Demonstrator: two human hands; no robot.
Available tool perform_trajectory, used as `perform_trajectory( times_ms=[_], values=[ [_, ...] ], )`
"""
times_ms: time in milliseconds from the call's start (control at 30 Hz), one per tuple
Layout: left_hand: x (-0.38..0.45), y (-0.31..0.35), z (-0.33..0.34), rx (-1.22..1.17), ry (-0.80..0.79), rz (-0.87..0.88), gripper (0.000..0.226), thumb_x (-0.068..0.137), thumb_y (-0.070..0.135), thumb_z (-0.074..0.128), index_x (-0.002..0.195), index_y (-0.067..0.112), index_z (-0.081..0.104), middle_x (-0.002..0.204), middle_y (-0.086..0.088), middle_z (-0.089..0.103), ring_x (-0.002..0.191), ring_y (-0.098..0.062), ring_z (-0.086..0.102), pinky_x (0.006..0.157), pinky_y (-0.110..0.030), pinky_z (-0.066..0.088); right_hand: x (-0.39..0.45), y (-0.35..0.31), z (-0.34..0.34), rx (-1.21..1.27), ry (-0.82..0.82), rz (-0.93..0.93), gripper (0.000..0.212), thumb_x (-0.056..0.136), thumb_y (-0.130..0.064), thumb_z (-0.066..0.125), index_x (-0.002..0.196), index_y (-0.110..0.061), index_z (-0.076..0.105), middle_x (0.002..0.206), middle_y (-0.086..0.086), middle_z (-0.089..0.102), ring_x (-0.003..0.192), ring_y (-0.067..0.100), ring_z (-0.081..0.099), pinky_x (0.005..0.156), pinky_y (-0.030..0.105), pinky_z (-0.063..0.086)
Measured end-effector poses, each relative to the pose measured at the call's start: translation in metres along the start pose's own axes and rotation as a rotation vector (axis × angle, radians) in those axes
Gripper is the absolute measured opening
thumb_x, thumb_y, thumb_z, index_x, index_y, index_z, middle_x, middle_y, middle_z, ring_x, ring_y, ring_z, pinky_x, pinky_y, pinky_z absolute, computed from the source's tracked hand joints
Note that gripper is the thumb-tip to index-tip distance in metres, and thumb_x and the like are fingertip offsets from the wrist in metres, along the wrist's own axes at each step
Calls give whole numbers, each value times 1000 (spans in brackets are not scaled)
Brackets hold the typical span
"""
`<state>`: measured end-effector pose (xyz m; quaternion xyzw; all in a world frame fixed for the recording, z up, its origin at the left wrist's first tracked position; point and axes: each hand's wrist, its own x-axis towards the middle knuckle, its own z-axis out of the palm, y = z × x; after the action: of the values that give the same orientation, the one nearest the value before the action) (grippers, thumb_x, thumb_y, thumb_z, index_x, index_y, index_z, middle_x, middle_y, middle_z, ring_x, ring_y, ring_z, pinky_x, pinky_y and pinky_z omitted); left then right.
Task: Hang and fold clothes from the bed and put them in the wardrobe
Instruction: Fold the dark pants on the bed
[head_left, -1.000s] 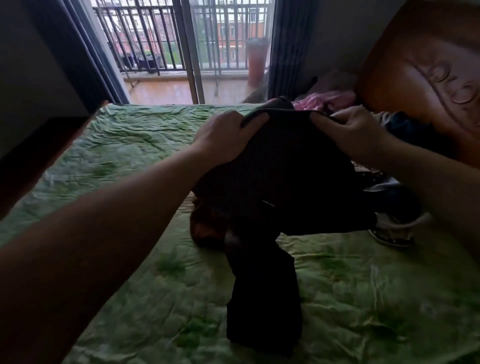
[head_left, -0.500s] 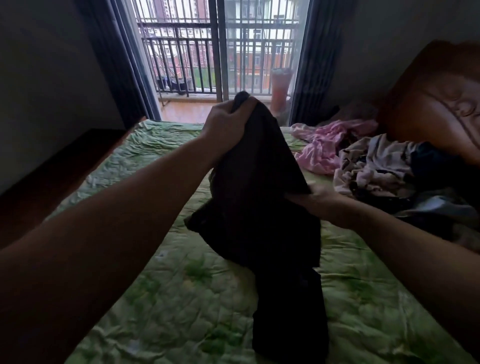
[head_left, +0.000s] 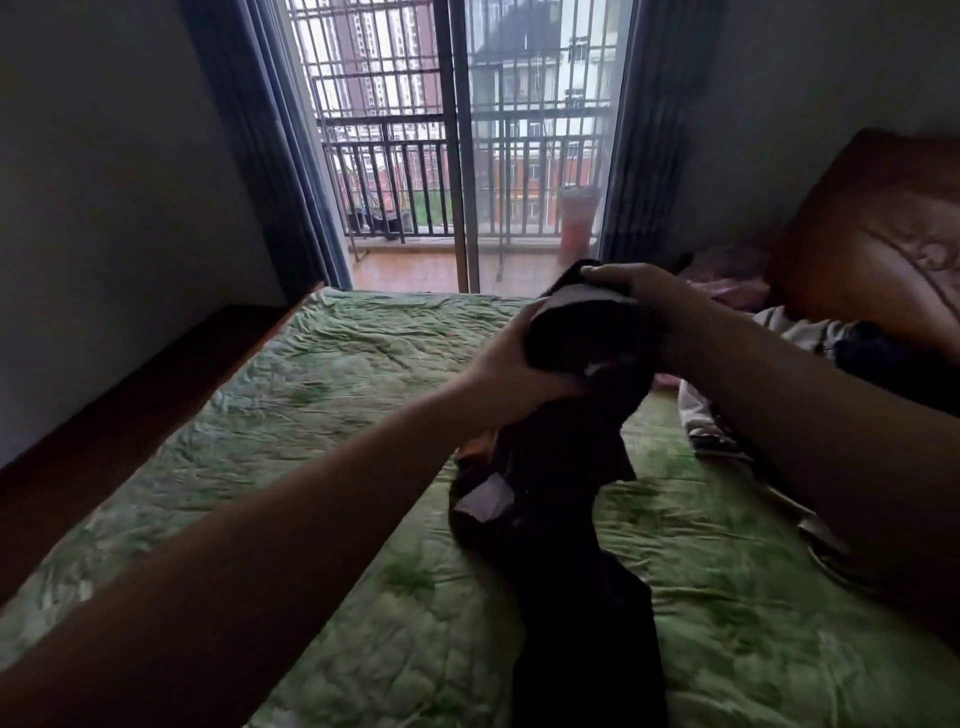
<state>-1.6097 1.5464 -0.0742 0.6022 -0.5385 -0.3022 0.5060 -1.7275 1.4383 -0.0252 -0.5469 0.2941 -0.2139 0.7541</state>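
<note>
Dark garment (head_left: 571, 467) bunched, hanging to bed (head_left: 363, 395); left hand (head_left: 511, 364), right hand (head_left: 631, 291) grip it.

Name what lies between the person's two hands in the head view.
The bunched top of the dark garment fills the gap: the left hand grips it from below, the right hand from above.

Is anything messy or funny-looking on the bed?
Yes. A jumbled pile of unfolded clothes lies heaped by the brown headboard, and the dark garment gripped by both hands hangs twisted, its end trailing on the rumpled green quilt.
</note>
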Motion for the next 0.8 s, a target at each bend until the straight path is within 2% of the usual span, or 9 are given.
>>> perform_trajectory(
  times_ms=[67, 133, 233, 300, 400, 500, 667, 733, 800],
  values=[
    [11, 5, 13, -24, 203, -89, 31, 72, 15, 76, 100, 23, 64, 89, 3, 70, 88, -17, 67, 81, -34, 56, -9, 3, -2, 53, -53, -7, 32, 77, -43, 63, 86, -11, 65, 72, 5, 70, 65, 16, 68, 64, 25, 57],
    [22, 4, 20, -81, 259, -180, 9, 73, 22, 72, 80, 23, 67, 80, 0, 72, 81, -22, 68, 79, -40, 56, -15, 12, -8, -63, -52, -73, 48, 67, -51, 71, 98, -15, 64, 84, 3, 71, 79, 17, 68, 75, 31, 56],
    [35, 7, 26, -181, 256, -216, 7, 85, 28, 65, 84, 21, 65, 87, -6, 71, 81, -25, 67, 75, -35, 57, -24, 31, -16, -416, 26, -192, 45, 75, -30, 78, 112, -24, 54, 101, 3, 69, 90, 19, 68, 73, 27, 56],
    [38, 15, 31, -166, 240, -232, 16, 93, 34, 57, 90, 21, 65, 88, -4, 69, 80, -21, 66, 73, -31, 54, -33, 38, -25, -464, 48, -128, 26, 82, -18, 73, 99, -30, 58, 95, -1, 71, 85, 18, 70, 68, 32, 58],
    [35, 27, 34, -92, 143, -259, 29, 95, 41, 54, 107, 17, 65, 88, -3, 68, 75, -18, 64, 70, -28, 53, -43, 29, -43, -481, 73, -67, 14, 85, -9, 68, 89, -22, 62, 78, -1, 68, 66, 13, 67, 52, 32, 56],
    [25, 40, 18, 93, 15, -264, 31, 88, 41, 64, 111, 21, 64, 96, -3, 71, 80, -19, 68, 73, -28, 57, -48, 3, -66, -517, 140, -101, 7, 91, -9, 59, 86, -14, 60, 69, 1, 62, 57, 13, 62, 53, 31, 58],
    [20, 70, -25, 493, -152, -278, 47, 74, 12, 79, 117, 21, 61, 100, -4, 67, 78, -18, 68, 70, -33, 59, -58, -43, -98, -759, 288, -81, 19, 90, -3, 46, 88, -12, 62, 69, 7, 57, 51, 18, 59, 48, 32, 56],
    [22, 74, -43, 742, -196, -264, 51, 74, 17, 80, 121, 23, 61, 102, -3, 68, 86, -21, 68, 81, -38, 58, -58, -54, -103, -816, 352, -106, 28, 89, 1, 42, 88, -14, 65, 66, 6, 58, 44, 16, 59, 49, 30, 54],
    [26, 72, -60, 943, -183, -231, 36, 80, 27, 75, 114, 19, 67, 93, -1, 69, 84, -18, 66, 84, -35, 55, -54, -57, -104, -974, 435, -151, 25, 87, 1, 45, 85, -13, 66, 66, 7, 61, 47, 18, 60, 50, 29, 52]
  ],
)
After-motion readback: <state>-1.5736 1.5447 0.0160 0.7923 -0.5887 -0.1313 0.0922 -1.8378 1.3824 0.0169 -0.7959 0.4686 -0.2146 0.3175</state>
